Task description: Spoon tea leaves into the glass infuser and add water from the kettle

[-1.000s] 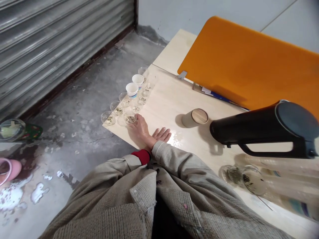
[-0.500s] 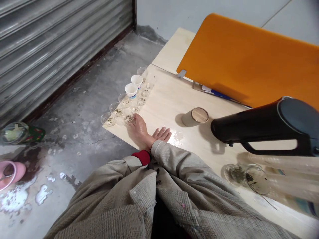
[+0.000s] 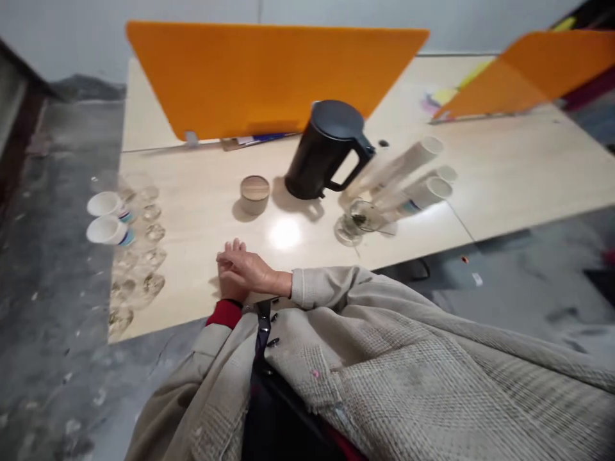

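Both hands lie together on the pale wooden table (image 3: pixel 202 192) near its front edge. My right hand (image 3: pixel 252 272) reaches in from the right in a beige sleeve and rests across my left hand (image 3: pixel 229 250), which shows only fingertips and a red cuff. Neither holds anything. Several small clear cups with tea leaves (image 3: pixel 139 282) stand in rows to the left, with two white paper cups (image 3: pixel 104 218) beyond them. A round canister with a wooden lid (image 3: pixel 254 194) and a black kettle (image 3: pixel 327 150) stand behind the hands.
Sleeves of stacked plastic cups (image 3: pixel 408 173) lie on their sides right of the kettle, with clear cups (image 3: pixel 358 221) in front. An orange divider (image 3: pixel 269 70) stands along the back and another orange divider (image 3: pixel 528 70) far right. Grey concrete floor lies left of the table.
The view has swung right, so the kettle now stands upright mid-table. My left hand has drawn back from the nearest clear cup and now lies under my right hand.
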`<action>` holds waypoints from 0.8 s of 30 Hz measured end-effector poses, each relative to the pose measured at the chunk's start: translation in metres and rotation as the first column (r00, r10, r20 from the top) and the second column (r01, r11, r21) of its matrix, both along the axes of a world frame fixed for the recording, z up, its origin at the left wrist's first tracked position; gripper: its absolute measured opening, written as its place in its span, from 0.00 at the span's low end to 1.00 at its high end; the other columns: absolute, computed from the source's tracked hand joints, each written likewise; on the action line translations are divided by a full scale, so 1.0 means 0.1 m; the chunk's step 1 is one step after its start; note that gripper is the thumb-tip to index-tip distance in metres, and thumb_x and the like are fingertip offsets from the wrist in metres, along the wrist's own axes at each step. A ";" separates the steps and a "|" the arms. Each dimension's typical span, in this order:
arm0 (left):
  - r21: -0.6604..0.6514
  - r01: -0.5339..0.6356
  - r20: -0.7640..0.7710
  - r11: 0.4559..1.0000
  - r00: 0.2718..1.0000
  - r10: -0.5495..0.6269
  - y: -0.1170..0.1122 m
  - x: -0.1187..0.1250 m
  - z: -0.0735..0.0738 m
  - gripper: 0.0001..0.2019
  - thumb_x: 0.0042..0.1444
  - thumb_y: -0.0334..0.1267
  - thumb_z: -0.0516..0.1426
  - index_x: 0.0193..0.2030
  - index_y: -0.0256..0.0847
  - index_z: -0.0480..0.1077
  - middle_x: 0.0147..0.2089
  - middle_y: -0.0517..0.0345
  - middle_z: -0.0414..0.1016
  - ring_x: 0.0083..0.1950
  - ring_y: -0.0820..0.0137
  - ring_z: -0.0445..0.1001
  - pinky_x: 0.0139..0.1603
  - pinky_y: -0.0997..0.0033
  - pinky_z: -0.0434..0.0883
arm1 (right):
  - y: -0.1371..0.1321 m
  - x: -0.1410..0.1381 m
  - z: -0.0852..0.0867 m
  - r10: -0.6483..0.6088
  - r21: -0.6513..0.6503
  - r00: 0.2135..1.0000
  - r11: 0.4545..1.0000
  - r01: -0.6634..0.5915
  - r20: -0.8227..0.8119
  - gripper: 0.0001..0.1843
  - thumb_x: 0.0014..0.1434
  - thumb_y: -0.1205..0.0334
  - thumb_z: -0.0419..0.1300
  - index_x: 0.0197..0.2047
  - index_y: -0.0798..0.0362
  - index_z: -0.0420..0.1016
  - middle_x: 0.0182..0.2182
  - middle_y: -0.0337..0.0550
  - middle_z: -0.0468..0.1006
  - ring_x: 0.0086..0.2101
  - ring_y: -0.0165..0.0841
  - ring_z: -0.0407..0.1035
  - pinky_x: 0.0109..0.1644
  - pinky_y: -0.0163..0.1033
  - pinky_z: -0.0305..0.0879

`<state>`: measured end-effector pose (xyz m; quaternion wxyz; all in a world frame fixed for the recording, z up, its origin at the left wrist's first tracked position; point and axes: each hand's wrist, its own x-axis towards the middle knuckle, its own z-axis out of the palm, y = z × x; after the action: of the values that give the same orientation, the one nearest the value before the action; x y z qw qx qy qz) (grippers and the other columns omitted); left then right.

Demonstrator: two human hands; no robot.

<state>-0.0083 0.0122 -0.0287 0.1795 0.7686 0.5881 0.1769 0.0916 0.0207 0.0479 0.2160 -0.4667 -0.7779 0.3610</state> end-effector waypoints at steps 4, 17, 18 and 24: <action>-0.003 -0.019 -0.130 1.000 0.991 0.018 0.05 0.02 0.16 0.31 0.75 0.43 0.50 0.81 0.33 0.59 0.85 0.40 0.51 0.87 0.46 0.45 0.85 0.32 0.44 | -0.19 1.02 0.31 -0.087 -0.053 0.986 0.995 0.080 -0.142 0.10 0.73 0.59 0.62 0.55 0.51 0.78 0.48 0.48 0.87 0.46 0.37 0.82 0.52 0.41 0.77; 0.086 -0.071 -0.153 0.994 0.985 0.084 0.07 0.10 0.21 0.32 0.76 0.47 0.47 0.79 0.29 0.61 0.84 0.36 0.55 0.86 0.43 0.48 0.84 0.32 0.44 | -1.25 3.23 0.19 -0.853 0.083 0.521 0.521 0.849 0.024 0.10 0.63 0.55 0.62 0.42 0.49 0.83 0.33 0.45 0.88 0.33 0.40 0.81 0.41 0.43 0.74; 0.088 -0.074 -0.153 0.993 0.984 0.087 0.07 0.10 0.21 0.33 0.76 0.47 0.47 0.79 0.29 0.61 0.83 0.35 0.56 0.86 0.43 0.48 0.84 0.32 0.45 | -1.24 3.35 0.20 -0.884 0.117 0.467 0.465 0.878 0.006 0.11 0.63 0.54 0.62 0.42 0.49 0.83 0.33 0.46 0.88 0.33 0.41 0.82 0.42 0.44 0.75; 0.080 -0.072 -0.170 0.994 0.982 0.085 0.09 0.10 0.25 0.33 0.76 0.48 0.45 0.79 0.29 0.61 0.83 0.35 0.57 0.86 0.43 0.48 0.84 0.31 0.46 | -0.96 4.00 0.33 -0.953 0.280 0.277 0.234 0.931 -0.122 0.14 0.66 0.52 0.57 0.45 0.49 0.80 0.34 0.46 0.88 0.36 0.43 0.85 0.44 0.45 0.77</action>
<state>0.0014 0.0209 -0.0035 0.0922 0.7632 0.6244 0.1380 0.4915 -0.0758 0.0809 0.4273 -0.8142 -0.3926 0.0194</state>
